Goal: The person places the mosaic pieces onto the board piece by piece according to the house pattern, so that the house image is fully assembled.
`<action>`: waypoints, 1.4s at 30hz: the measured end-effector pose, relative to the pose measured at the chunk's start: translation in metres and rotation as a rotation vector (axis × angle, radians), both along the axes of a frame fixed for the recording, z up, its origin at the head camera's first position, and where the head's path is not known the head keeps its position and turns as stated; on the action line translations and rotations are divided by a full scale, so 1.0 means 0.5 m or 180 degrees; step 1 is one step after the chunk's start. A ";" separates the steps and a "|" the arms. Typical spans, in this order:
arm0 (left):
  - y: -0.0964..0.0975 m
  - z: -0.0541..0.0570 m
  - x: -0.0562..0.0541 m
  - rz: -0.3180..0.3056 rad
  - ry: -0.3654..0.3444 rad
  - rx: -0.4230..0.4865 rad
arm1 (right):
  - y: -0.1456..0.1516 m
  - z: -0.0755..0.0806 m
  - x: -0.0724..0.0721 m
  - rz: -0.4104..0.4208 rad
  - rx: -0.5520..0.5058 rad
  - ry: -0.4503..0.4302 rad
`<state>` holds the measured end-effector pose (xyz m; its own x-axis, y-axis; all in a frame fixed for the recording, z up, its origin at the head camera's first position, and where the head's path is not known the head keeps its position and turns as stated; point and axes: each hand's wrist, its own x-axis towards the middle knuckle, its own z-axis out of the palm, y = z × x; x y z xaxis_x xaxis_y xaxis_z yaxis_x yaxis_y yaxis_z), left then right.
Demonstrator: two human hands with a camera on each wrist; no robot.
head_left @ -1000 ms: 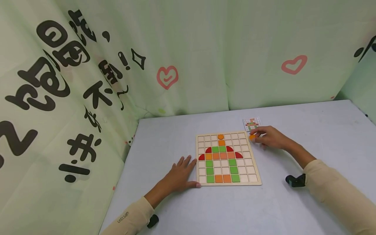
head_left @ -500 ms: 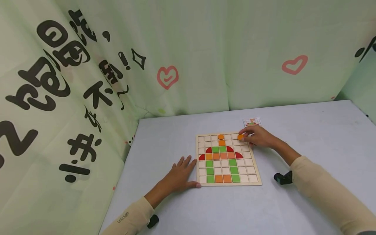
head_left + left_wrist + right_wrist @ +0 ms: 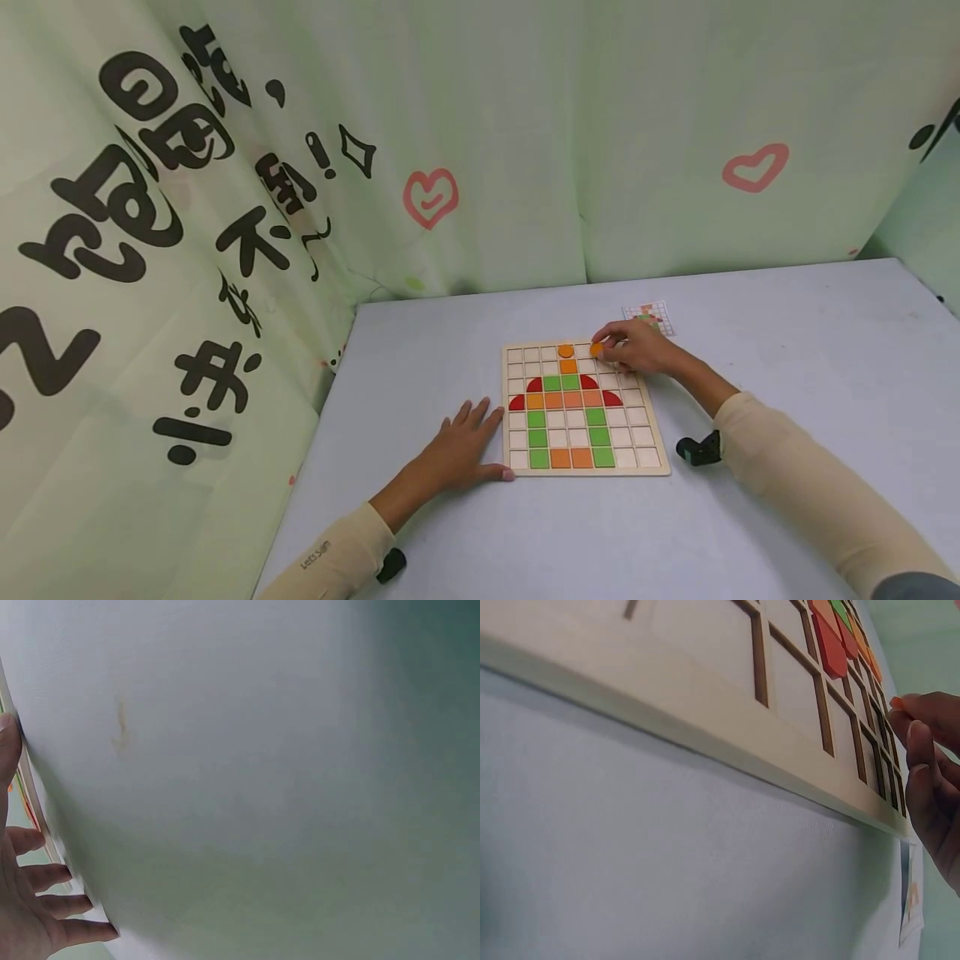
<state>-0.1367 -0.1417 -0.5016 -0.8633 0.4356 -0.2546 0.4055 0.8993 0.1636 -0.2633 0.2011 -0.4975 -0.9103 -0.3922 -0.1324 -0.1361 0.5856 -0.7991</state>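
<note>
My right hand pinches a round orange tile between thumb and fingertips, over the top row of a wooden grid board. In the right wrist view an orange edge of that tile shows at the fingertips. Another orange round tile sits in the top row, to the left of the held one. Green, orange and red tiles fill some cells below it. Spread flat, my left hand rests at the board's left edge, the thumb near its lower corner.
A small printed card with a coloured grid pattern lies behind the board, partly hidden by my right hand. The board lies on a pale table. A light green curtain with black writing stands behind and at the left.
My right hand has moved left with the orange round tile, from beside the board's upper right corner to above its top row. The left hand has stayed in place.
</note>
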 end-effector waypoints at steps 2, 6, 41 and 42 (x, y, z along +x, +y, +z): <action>0.001 0.001 0.001 -0.0004 0.0011 -0.0005 | -0.006 -0.001 -0.001 -0.0003 -0.0020 -0.0018; 0.001 0.004 0.000 -0.0002 0.0004 0.0028 | -0.018 -0.003 -0.003 -0.0016 0.0024 0.0008; 0.002 0.013 0.005 0.0028 -0.0024 0.0039 | -0.048 0.001 -0.010 -0.0002 0.0821 0.0439; 0.002 0.014 0.005 0.0028 -0.0022 0.0037 | -0.048 0.001 -0.010 0.0000 0.0823 0.0446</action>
